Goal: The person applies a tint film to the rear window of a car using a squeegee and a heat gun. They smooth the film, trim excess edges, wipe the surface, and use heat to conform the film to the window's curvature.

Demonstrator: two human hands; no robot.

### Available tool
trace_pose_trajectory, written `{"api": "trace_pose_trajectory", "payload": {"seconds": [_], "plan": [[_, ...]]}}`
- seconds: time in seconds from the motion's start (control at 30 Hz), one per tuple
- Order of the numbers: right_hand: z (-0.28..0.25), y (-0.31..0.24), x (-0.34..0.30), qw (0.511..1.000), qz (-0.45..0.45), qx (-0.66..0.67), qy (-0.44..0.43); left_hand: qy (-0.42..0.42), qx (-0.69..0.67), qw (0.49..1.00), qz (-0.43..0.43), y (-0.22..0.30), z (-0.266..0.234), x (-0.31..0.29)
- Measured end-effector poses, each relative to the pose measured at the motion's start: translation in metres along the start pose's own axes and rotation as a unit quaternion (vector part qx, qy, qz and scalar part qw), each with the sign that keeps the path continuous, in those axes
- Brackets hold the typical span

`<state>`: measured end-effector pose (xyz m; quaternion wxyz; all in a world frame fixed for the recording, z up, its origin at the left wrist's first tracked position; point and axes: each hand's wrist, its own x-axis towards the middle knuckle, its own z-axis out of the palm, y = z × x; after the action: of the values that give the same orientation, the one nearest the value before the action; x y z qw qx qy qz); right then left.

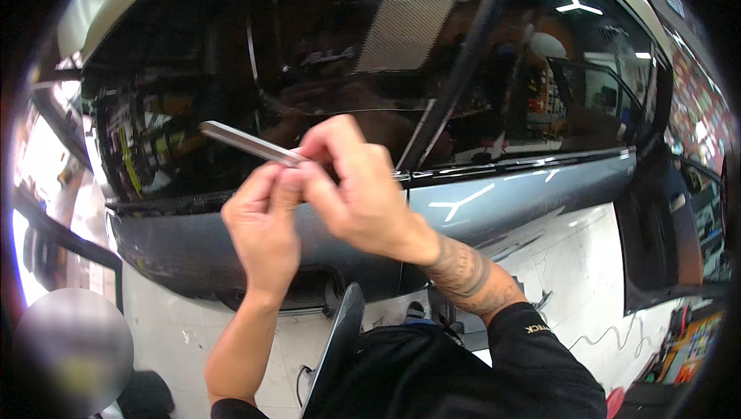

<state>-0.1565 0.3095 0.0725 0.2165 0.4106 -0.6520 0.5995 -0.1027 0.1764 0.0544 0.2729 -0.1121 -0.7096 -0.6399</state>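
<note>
A slim silver tool that looks like a snap-off knife (251, 141) points up and left in front of dark car glass (324, 87). Its near end lies between both my hands. My left hand (262, 226) is closed, with thumb and fingers pinched together by that end. My right hand (359, 191) is closed too, thumb and index finger gripping the same end from the right. The fingertips of the two hands meet, and they partly hide the tool's near end. Below my hands runs the blue-grey body (494, 199) of the car.
An open dark car door (664, 234) stands at the right. Beyond my left arm is a blurred round shape (73, 353). A flat dark panel (337, 349) rises between my forearms. A thin cable (610, 342) lies on the pale tiled floor (571, 288), near colourful items (687, 349) at lower right.
</note>
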Motion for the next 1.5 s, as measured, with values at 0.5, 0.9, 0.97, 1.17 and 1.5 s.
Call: {"api": "trace_pose_trajectory", "payload": {"seconds": [0.5, 0.9, 0.97, 1.17, 1.5], "plan": [[0.012, -0.04, -0.019, 0.893, 0.204, 0.29, -0.276, 0.142, -0.343, 0.927, 0.052, 0.052, -0.065, 0.008], [-0.161, -0.035, -0.067, 0.924, 0.077, 0.317, 0.2, -0.351, 0.023, 0.931, 0.097, 0.071, 0.102, -0.015], [-0.183, -0.048, -0.072, 0.88, 0.049, 0.381, 0.281, -0.384, 0.014, 0.919, 0.094, 0.074, 0.131, -0.015], [-0.2, -0.072, -0.09, 0.841, -0.014, 0.414, 0.347, -0.352, 0.077, 0.918, 0.165, 0.07, 0.191, -0.017], [-0.204, -0.09, -0.1, 0.827, -0.04, 0.378, 0.415, -0.374, 0.095, 0.912, 0.139, 0.086, 0.216, -0.028]]}}
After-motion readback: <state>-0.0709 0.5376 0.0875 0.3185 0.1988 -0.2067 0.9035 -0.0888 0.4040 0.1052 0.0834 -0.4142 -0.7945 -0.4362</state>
